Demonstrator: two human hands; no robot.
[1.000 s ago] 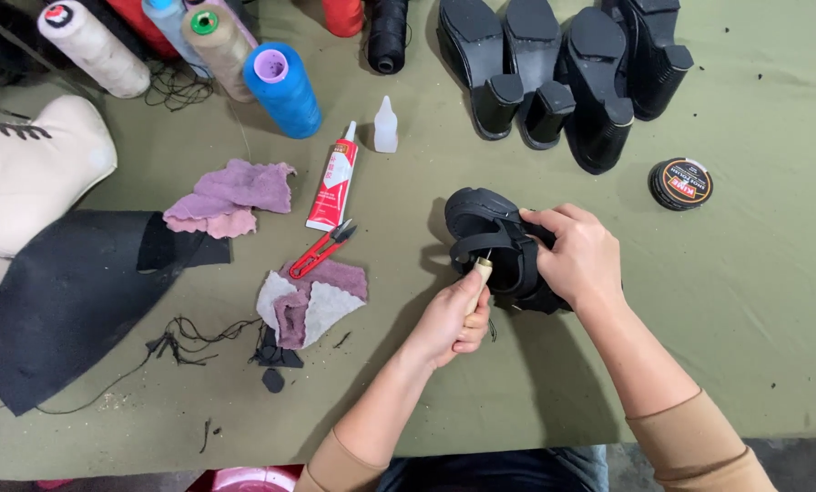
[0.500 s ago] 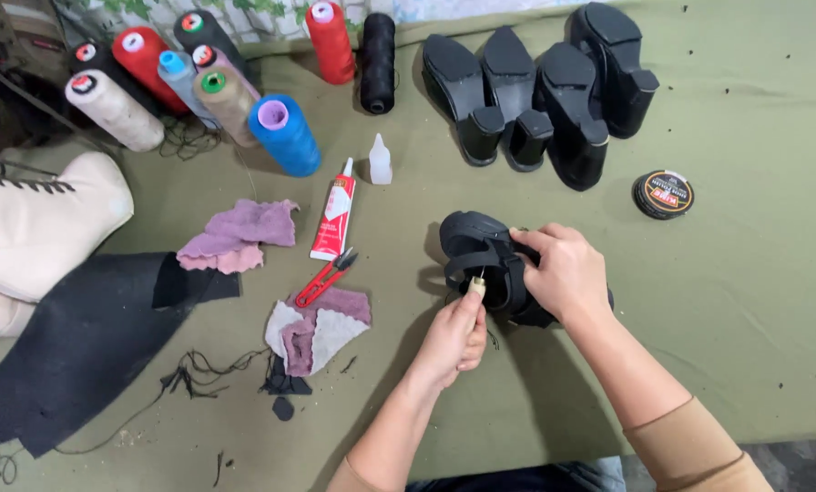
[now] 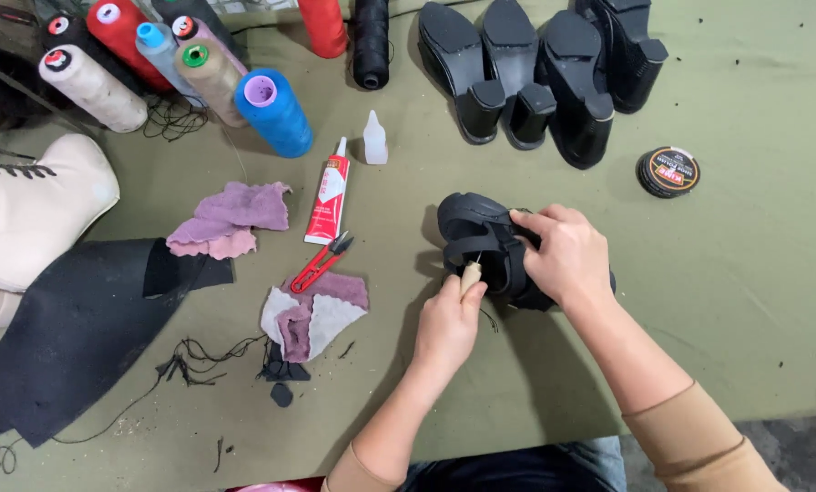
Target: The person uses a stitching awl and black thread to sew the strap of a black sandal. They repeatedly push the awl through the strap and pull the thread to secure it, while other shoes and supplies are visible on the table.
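- The left hand [image 3: 446,326] is closed around a small tool with a pale wooden handle [image 3: 470,277], and its tip goes against the black shoe [image 3: 481,244].
- The right hand [image 3: 567,255] lies over the shoe with the fingers bent, and presses it down on the green table [image 3: 745,273], a little right of the middle.
- Left of the hands there are a folded cloth [image 3: 312,314] and red thread snips [image 3: 321,261], and further left a black leather piece [image 3: 71,328].
- Beyond them lie a red glue tube [image 3: 328,196] and a purple rag [image 3: 230,219].
- Toward the right edge lies a round polish tin [image 3: 668,171].
- At the far edge stand the thread cones [image 3: 271,111] and four black heeled soles [image 3: 535,73].
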